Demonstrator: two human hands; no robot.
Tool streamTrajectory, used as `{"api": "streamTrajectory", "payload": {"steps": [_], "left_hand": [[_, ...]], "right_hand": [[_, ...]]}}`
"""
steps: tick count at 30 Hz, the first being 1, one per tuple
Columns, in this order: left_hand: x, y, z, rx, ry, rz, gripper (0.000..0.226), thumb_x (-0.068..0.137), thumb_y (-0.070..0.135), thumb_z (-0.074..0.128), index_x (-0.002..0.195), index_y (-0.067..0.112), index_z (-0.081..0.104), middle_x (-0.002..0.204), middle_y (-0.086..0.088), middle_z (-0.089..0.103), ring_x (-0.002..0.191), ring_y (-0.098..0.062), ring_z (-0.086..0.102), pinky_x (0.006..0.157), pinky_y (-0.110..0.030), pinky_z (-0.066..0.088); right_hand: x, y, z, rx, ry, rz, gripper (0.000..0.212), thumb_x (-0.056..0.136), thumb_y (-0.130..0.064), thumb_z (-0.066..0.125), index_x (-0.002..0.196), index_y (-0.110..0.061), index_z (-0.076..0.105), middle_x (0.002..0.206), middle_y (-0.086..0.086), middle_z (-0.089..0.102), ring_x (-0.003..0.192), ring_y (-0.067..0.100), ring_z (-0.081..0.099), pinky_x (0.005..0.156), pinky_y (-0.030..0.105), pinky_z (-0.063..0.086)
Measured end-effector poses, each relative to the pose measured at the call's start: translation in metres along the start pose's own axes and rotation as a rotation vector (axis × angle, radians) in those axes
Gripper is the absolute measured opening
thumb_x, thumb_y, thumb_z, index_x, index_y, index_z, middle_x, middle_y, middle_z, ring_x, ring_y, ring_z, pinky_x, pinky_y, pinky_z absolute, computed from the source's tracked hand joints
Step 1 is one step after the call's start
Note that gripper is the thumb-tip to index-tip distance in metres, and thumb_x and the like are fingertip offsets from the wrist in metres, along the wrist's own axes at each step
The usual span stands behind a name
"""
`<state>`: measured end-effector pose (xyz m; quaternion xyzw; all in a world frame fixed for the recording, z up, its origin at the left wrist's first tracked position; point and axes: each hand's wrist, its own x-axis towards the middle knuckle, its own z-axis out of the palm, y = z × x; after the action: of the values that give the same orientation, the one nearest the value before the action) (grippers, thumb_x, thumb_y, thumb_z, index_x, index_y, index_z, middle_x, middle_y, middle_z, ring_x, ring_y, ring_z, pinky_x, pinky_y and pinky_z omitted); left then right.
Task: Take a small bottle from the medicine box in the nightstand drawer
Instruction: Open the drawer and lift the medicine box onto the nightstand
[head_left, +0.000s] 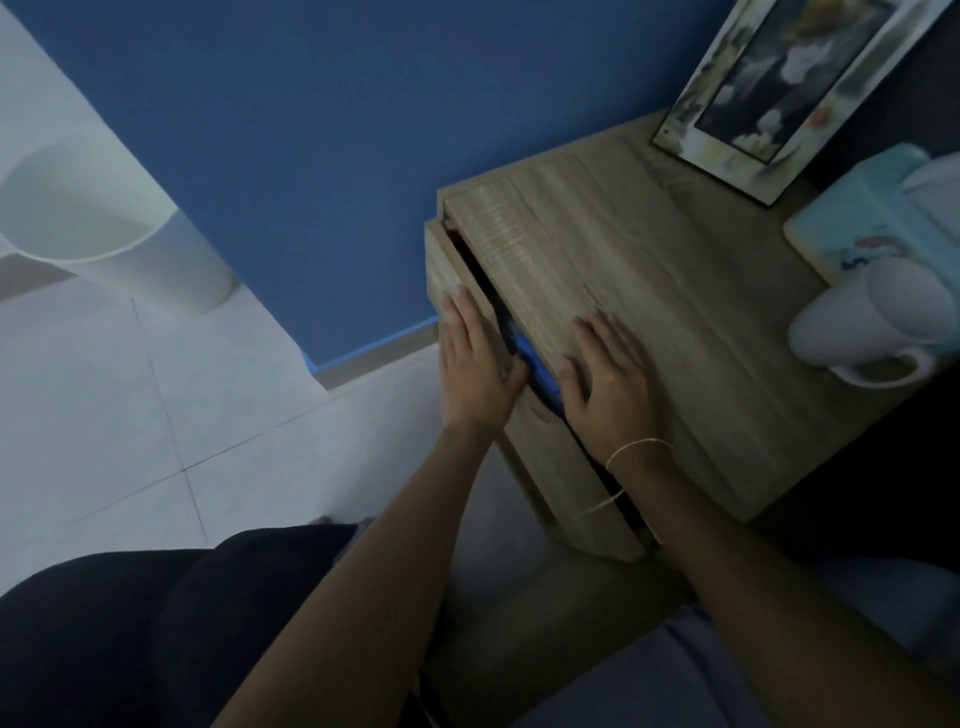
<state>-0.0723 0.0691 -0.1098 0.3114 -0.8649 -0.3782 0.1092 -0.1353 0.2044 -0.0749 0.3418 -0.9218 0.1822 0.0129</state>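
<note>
A light wooden nightstand stands against a blue wall. Its top drawer is open by a narrow dark gap. Through the gap shows a strip of something blue, probably the medicine box; no bottle is visible. My left hand lies flat on the drawer front, thumb at the gap. My right hand rests flat on the nightstand top near its front edge, fingers spread, a thin string around the wrist. Neither hand holds anything.
On the nightstand top stand a framed picture at the back, a pale teal box and a white mug lying on its side at the right. A white bin stands on the tiled floor at the left. My dark-clothed legs fill the bottom.
</note>
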Motion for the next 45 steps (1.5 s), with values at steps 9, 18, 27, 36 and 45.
{"api": "streamTrajectory", "payload": {"steps": [9, 18, 27, 36, 45], "left_hand": [[-0.027, -0.045, -0.061, 0.575, 0.014, 0.159, 0.065, 0.099, 0.040, 0.027, 0.150, 0.005, 0.004, 0.161, -0.015, 0.004, 0.149, -0.026, 0.001, 0.119, -0.037, -0.002], [-0.046, -0.061, -0.102, 0.576, -0.091, 0.082, 0.054, 0.102, 0.025, 0.018, 0.150, 0.007, 0.001, 0.161, -0.011, 0.003, 0.149, -0.022, -0.001, 0.120, -0.036, 0.001], [-0.066, -0.071, -0.130, 0.775, -0.175, 0.003, 0.066, 0.099, 0.046, 0.016, 0.149, 0.008, -0.005, 0.161, -0.010, -0.005, 0.149, -0.023, -0.006, 0.121, -0.041, 0.004], [-0.073, -0.067, -0.149, 0.788, -0.261, -0.056, 0.068, 0.099, 0.046, 0.019, 0.149, 0.007, -0.007, 0.161, -0.010, -0.009, 0.148, -0.024, -0.007, 0.121, -0.042, 0.005], [-0.044, -0.052, -0.129, 0.696, -0.155, 0.085, 0.069, 0.098, 0.048, 0.023, 0.150, 0.009, 0.002, 0.160, -0.015, -0.004, 0.148, -0.031, -0.007, 0.120, -0.045, 0.001]], "right_hand": [[0.003, 0.006, 0.002, -0.195, -0.166, -0.029, 0.069, 0.092, -0.064, 0.019, 0.150, -0.028, 0.007, 0.162, 0.003, 0.011, 0.149, 0.024, 0.003, 0.119, 0.052, 0.005], [0.001, -0.005, -0.008, -0.125, -0.141, 0.003, 0.068, 0.094, -0.054, 0.035, 0.147, -0.011, 0.029, 0.156, 0.011, 0.029, 0.147, 0.028, 0.018, 0.120, 0.049, 0.013], [-0.002, -0.010, -0.011, -0.081, -0.068, -0.013, 0.062, 0.093, -0.044, 0.048, 0.142, -0.006, 0.040, 0.151, 0.016, 0.037, 0.143, 0.033, 0.027, 0.118, 0.049, 0.019], [-0.002, -0.007, -0.001, -0.106, -0.027, -0.010, 0.056, 0.090, -0.039, 0.057, 0.131, -0.001, 0.050, 0.141, 0.023, 0.049, 0.133, 0.041, 0.041, 0.113, 0.054, 0.029], [-0.054, -0.077, 0.010, 0.135, -0.056, -0.065, 0.055, 0.092, -0.040, 0.053, 0.139, -0.014, 0.044, 0.149, 0.013, 0.042, 0.139, 0.027, 0.035, 0.114, 0.041, 0.028]]}}
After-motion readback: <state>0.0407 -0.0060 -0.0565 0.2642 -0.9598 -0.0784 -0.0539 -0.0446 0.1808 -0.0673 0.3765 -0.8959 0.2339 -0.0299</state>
